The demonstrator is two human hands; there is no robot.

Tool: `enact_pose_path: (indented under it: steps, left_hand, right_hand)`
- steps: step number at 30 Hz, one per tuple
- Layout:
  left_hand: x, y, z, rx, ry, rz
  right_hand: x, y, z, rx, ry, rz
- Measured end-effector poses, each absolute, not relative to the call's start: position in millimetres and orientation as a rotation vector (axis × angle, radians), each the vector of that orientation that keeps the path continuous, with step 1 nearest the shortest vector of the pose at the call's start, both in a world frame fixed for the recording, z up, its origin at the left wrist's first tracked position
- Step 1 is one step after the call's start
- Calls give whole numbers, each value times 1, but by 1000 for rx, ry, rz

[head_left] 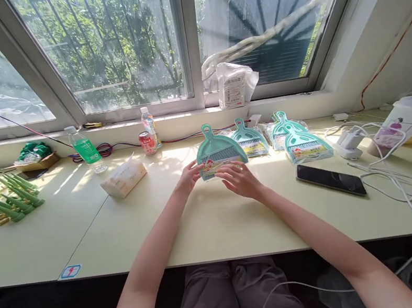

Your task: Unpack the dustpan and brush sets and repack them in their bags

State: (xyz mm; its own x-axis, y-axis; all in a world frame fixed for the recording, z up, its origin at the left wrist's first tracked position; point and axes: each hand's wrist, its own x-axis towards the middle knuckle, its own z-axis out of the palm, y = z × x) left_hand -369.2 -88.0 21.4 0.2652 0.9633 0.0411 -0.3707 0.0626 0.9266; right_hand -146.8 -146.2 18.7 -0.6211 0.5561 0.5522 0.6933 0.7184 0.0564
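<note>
**Two hands on a packaged teal dustpan**

A teal plastic dustpan set with a printed label [220, 154] lies on the pale yellow-green table [210, 222]. The left hand [189, 176] grips its left edge with curled fingers. The right hand [240, 178], loosely curled, rests fingertips against its lower front edge.

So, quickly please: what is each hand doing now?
Left hand: fingers grip the teal dustpan set at its left edge.
Right hand: fingers touch its front edge.
</note>
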Motion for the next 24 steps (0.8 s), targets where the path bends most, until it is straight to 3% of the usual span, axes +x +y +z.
enact_pose_path:
  steps: [7,18,24]
  left_hand:
    - [-366,-102,18,996,716,1136]
    - [-367,-106,22,1066,659,1130]
    - [-373,-108,18,1260,654,912]
  right_hand:
    - [-150,-143,10,-931,-2318,-157]
    - [-142,-112,-4,-899,-1298,1115]
    - [-138,-110,-7,-837,-1072,1203]
